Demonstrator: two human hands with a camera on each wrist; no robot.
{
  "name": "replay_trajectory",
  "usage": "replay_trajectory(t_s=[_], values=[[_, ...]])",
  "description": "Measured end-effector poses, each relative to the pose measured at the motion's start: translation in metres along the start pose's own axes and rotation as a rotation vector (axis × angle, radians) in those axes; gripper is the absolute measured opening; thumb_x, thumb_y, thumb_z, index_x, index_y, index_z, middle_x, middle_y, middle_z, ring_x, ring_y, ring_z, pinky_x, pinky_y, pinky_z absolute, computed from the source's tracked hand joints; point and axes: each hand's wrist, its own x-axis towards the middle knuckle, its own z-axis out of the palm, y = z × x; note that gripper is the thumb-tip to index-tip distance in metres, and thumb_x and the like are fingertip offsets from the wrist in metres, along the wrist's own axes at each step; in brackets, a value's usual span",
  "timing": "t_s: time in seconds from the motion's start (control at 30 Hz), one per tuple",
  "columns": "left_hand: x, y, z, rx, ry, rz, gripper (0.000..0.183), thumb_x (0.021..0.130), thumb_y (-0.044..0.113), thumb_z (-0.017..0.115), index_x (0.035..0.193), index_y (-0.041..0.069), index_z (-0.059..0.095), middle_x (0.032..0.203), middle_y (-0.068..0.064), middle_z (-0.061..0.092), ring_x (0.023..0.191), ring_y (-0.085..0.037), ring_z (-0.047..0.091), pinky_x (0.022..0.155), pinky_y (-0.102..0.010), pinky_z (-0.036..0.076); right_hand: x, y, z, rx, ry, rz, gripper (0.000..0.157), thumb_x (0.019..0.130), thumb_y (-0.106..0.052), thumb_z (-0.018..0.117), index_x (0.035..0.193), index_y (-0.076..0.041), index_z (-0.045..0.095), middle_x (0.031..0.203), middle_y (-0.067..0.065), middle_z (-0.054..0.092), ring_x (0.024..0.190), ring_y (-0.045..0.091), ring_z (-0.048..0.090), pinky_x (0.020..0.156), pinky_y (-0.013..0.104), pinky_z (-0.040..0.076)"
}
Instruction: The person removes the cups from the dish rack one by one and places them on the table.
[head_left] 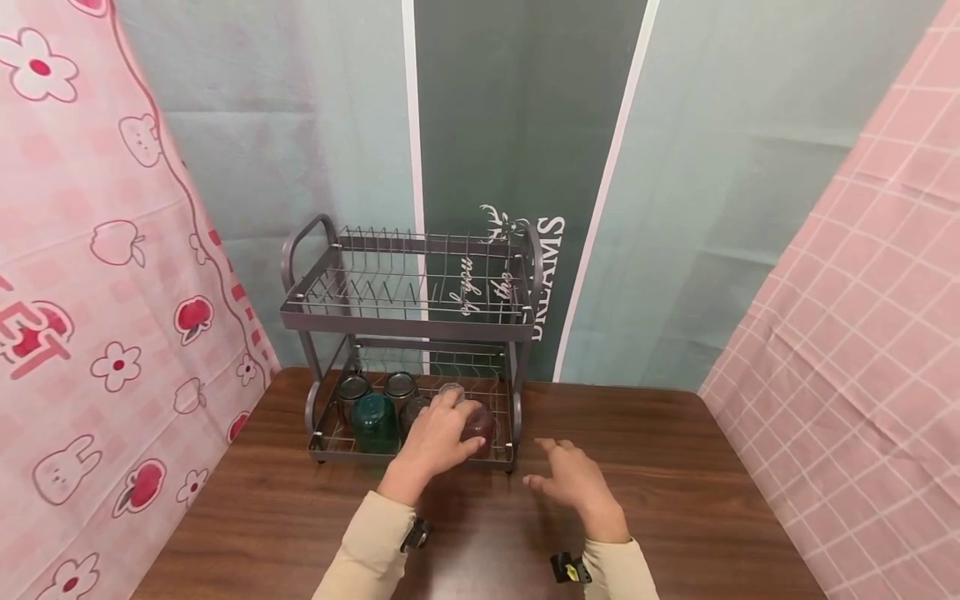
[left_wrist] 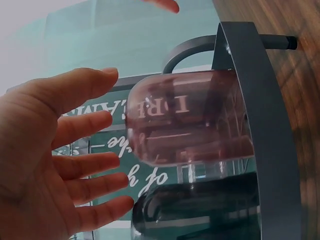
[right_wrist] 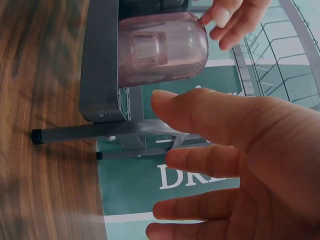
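A two-tier dark grey dish rack [head_left: 408, 325] holds several upside-down glasses on its lower shelf. My left hand [head_left: 441, 437] reaches over this shelf, fingers spread, above the pink glass [head_left: 480, 423]. In the right wrist view, its fingertips [right_wrist: 221, 17] are right beside the upturned base of the pink glass. A dark teal glass [head_left: 373, 423] stands to the left, with a smoky glass [head_left: 412, 410] between it and the pink one. My right hand [head_left: 573, 475] hovers right of the rack, fingers loosely extended, holding nothing.
Two more glasses [head_left: 400, 384] sit at the back left of the lower shelf, and a clear one [head_left: 452, 389] behind my left fingers. The upper tier [head_left: 405, 287] has wire plate slots. Rack and hands are over a brown wooden table [head_left: 637, 433]; curtains hang behind and beside it.
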Motion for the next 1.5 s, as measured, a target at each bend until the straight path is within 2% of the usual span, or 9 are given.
replay_trajectory(t_s=[0.27, 0.5, 0.73, 0.9, 1.13, 1.23, 1.37, 1.5], values=[[0.011, 0.004, 0.010, 0.016, -0.033, 0.008, 0.049, 0.078, 0.033, 0.074, 0.119, 0.008, 0.062, 0.129, -0.020, 0.047, 0.115, -0.033, 0.048, 0.085, -0.048, 0.045, 0.004, -0.003, 0.008, 0.019, -0.028, 0.005, 0.063, 0.073, -0.033, 0.077, 0.122, 0.002, 0.057, 0.111, 0.026, 0.057, 0.098, 0.041, 0.057, 0.076, 0.052, 0.046], [0.018, 0.005, 0.017, 0.032, -0.044, 0.000, 0.051, 0.077, 0.032, 0.075, 0.118, 0.006, 0.061, 0.128, -0.021, 0.047, 0.115, -0.036, 0.046, 0.084, -0.052, 0.043, 0.009, -0.001, 0.017, 0.033, -0.049, 0.024, 0.065, 0.073, -0.033, 0.077, 0.122, 0.004, 0.056, 0.112, 0.026, 0.056, 0.101, 0.042, 0.055, 0.079, 0.053, 0.045], [0.023, 0.005, 0.024, 0.093, -0.030, 0.029, 0.050, 0.075, 0.024, 0.078, 0.118, 0.005, 0.061, 0.116, -0.019, 0.053, 0.104, -0.035, 0.053, 0.079, -0.043, 0.049, 0.013, 0.001, 0.024, 0.033, -0.056, 0.026, 0.066, 0.072, -0.034, 0.078, 0.121, 0.005, 0.056, 0.112, 0.026, 0.057, 0.103, 0.042, 0.054, 0.080, 0.053, 0.044], [0.024, 0.006, 0.021, 0.087, -0.033, 0.047, 0.049, 0.075, 0.023, 0.079, 0.117, 0.005, 0.061, 0.113, -0.017, 0.054, 0.100, -0.033, 0.054, 0.077, -0.040, 0.050, 0.014, 0.001, 0.021, 0.028, -0.068, 0.034, 0.067, 0.072, -0.034, 0.078, 0.121, 0.005, 0.055, 0.113, 0.025, 0.056, 0.103, 0.041, 0.054, 0.081, 0.052, 0.044], [0.025, 0.008, 0.006, 0.056, 0.041, 0.052, 0.047, 0.074, 0.024, 0.077, 0.115, 0.007, 0.062, 0.114, -0.014, 0.054, 0.103, -0.031, 0.052, 0.077, -0.041, 0.050, 0.012, -0.003, 0.003, 0.016, 0.002, 0.011, 0.065, 0.073, -0.033, 0.078, 0.124, 0.001, 0.055, 0.114, 0.026, 0.055, 0.099, 0.042, 0.055, 0.077, 0.053, 0.046], [0.025, 0.010, 0.003, 0.060, 0.053, 0.056, 0.047, 0.075, 0.025, 0.076, 0.116, 0.008, 0.062, 0.115, -0.014, 0.054, 0.104, -0.030, 0.052, 0.078, -0.040, 0.049, 0.011, -0.004, -0.001, 0.013, 0.008, 0.009, 0.064, 0.073, -0.032, 0.078, 0.124, 0.001, 0.055, 0.113, 0.026, 0.055, 0.097, 0.043, 0.056, 0.075, 0.054, 0.046], [0.023, 0.013, 0.003, 0.069, 0.084, 0.066, 0.046, 0.076, 0.026, 0.075, 0.117, 0.008, 0.061, 0.115, -0.014, 0.053, 0.103, -0.031, 0.052, 0.079, -0.040, 0.049, 0.009, -0.002, 0.001, 0.048, 0.029, 0.002, 0.062, 0.074, -0.031, 0.077, 0.124, 0.000, 0.056, 0.114, 0.024, 0.056, 0.100, 0.042, 0.055, 0.077, 0.053, 0.045], [0.015, 0.016, 0.005, 0.014, 0.159, 0.069, 0.048, 0.075, 0.026, 0.075, 0.117, 0.009, 0.061, 0.115, -0.015, 0.054, 0.103, -0.031, 0.052, 0.079, -0.042, 0.048, 0.005, 0.004, 0.009, 0.147, 0.111, -0.057, 0.056, 0.077, -0.028, 0.076, 0.123, -0.002, 0.057, 0.116, 0.020, 0.056, 0.104, 0.038, 0.055, 0.082, 0.052, 0.044]])
